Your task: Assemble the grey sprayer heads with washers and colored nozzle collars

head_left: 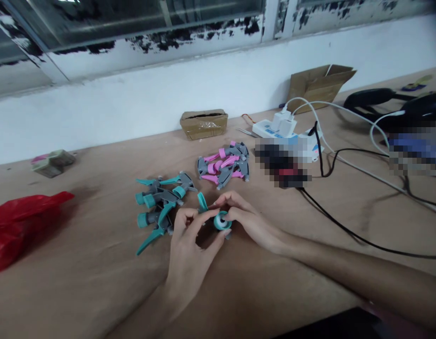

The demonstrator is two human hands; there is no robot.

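Between my two hands is a teal and grey trigger spray head (pixel 222 221), its round teal collar facing up toward me with a white part inside. My left hand (pixel 191 240) grips the collar's side between thumb and fingers. From the right, my right hand (pixel 244 219) pinches the same spray head, a fingertip at the collar's opening. The teal trigger sticks up behind the fingers; much of the grey body is hidden. Just left of my left hand lies a pile of teal and grey spray heads (pixel 157 202). Beyond my hands sits a pile of pink and grey spray heads (pixel 225 165).
A red plastic bag (pixel 25 223) lies at the left, near a small greenish block (pixel 53 162). Cardboard boxes (pixel 204 125) stand by the wall. At the right are a white power strip (pixel 265 129) with plugs, white and black cables (pixel 331 228), and blurred-out items.
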